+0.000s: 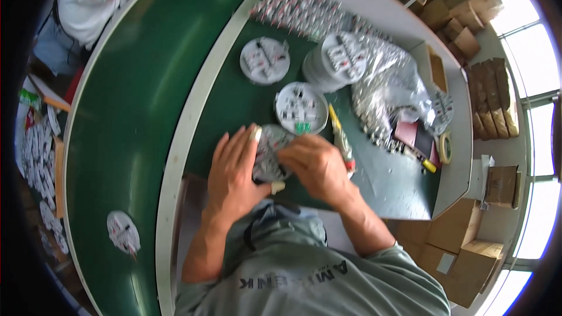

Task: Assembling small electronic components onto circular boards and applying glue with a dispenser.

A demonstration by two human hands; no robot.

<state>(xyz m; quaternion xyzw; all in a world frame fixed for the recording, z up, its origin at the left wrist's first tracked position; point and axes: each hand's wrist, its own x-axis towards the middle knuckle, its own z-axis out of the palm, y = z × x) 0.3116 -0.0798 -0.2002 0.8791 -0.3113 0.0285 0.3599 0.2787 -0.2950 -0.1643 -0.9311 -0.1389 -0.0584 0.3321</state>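
Note:
A round grey-white plate [268, 155] covered with small parts lies on the green bench in front of me. My left hand [233, 161] spans its left side, thumb at the lower edge and index finger at the upper edge; both wear pale finger covers. The other left fingers stretch out past the plate. Over its right side, the fingertips of my right hand [319, 167] are pinched together, and what they hold is hidden. Just beyond sits a round white dish [301, 107] with dark pieces and a green piece. A tool with a yellow tip [335, 118] lies beside my right hand.
Farther off are another round plate [264, 61], a stack of them [328, 70] and rows of small parts [298, 11]. A clear plastic bag [392, 76] and a tape roll [445, 147] lie right. A green conveyor belt [134, 123] carries one plate. Someone stands beyond it.

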